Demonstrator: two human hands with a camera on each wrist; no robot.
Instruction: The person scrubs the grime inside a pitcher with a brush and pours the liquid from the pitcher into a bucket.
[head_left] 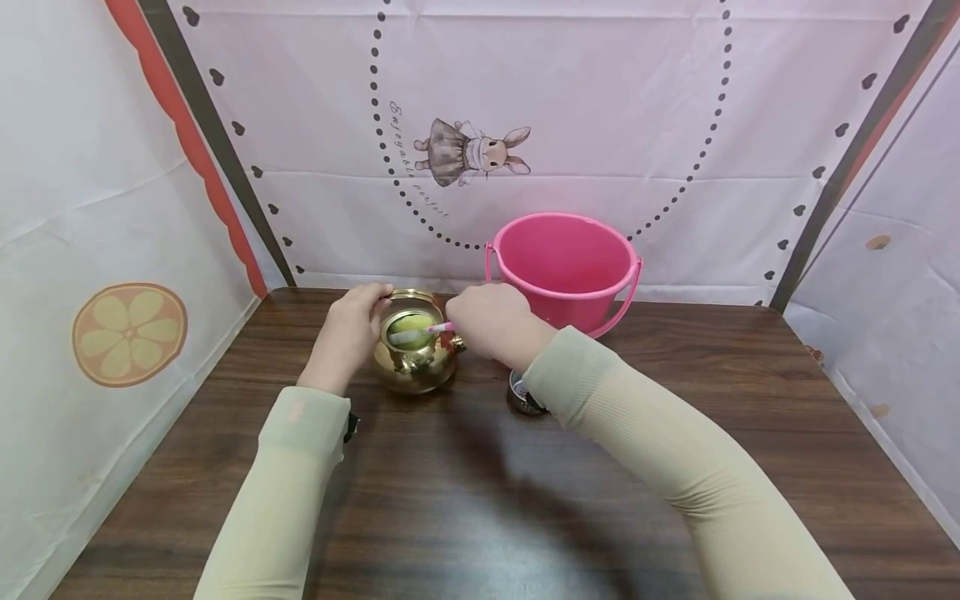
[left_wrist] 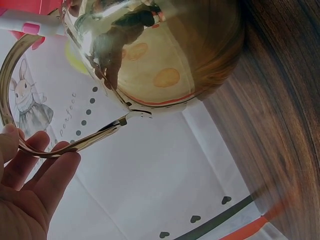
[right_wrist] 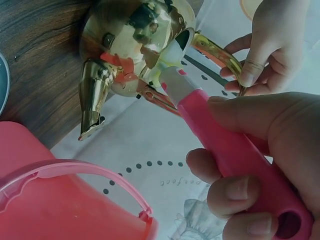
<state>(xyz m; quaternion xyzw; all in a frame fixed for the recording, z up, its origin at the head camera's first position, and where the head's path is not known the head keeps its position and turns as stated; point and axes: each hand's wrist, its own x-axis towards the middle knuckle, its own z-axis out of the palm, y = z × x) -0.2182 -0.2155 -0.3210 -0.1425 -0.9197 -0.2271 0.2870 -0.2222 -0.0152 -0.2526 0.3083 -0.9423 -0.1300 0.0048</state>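
A shiny golden teapot [head_left: 412, 379] stands at the back left of the table, its lid off and its mouth uncovered. My left hand [head_left: 348, 333] grips the teapot's arched handle [left_wrist: 100, 134] between thumb and fingers. In my right hand [head_left: 491, 321] is the pink handle of a cup brush [right_wrist: 215, 127]. The brush's white shaft reaches into the teapot's mouth, where something yellow-green shows; most of its head is hidden inside. The spout [right_wrist: 91, 97] points toward the right side of the table.
A pink bucket [head_left: 555, 304] with a pink handle stands behind my right hand, against the patterned cloth wall. A small round metal lid-like piece [head_left: 519, 400] lies in front of it, partly covered by my right sleeve. Cloth walls enclose the brown wooden table [head_left: 465, 508].
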